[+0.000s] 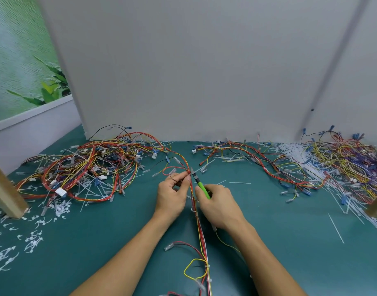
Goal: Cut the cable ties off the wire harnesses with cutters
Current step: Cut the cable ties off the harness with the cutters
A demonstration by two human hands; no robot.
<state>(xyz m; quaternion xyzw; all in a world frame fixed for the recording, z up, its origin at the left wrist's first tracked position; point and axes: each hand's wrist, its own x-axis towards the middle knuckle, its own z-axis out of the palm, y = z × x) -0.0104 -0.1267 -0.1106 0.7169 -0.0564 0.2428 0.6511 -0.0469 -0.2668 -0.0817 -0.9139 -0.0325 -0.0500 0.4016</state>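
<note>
I'm at a cut: my left hand (pixel 172 195) pinches the harness (pixel 201 238) where its wires fork, just in front of me on the table (pixel 290 242), and my right hand (pixel 217 207) grips the green-handled cutters (pixel 201 186), their dark tips at the pinched spot. I cannot tell what the tips bite on. Next, I judge, they must catch only stiff white plastic, not the thin, limp red and yellow wires. Ties (pixel 207 266) band the bundle nearer me. Curled white scraps (pixel 33 240) litter the matte teal surface at left.
</note>
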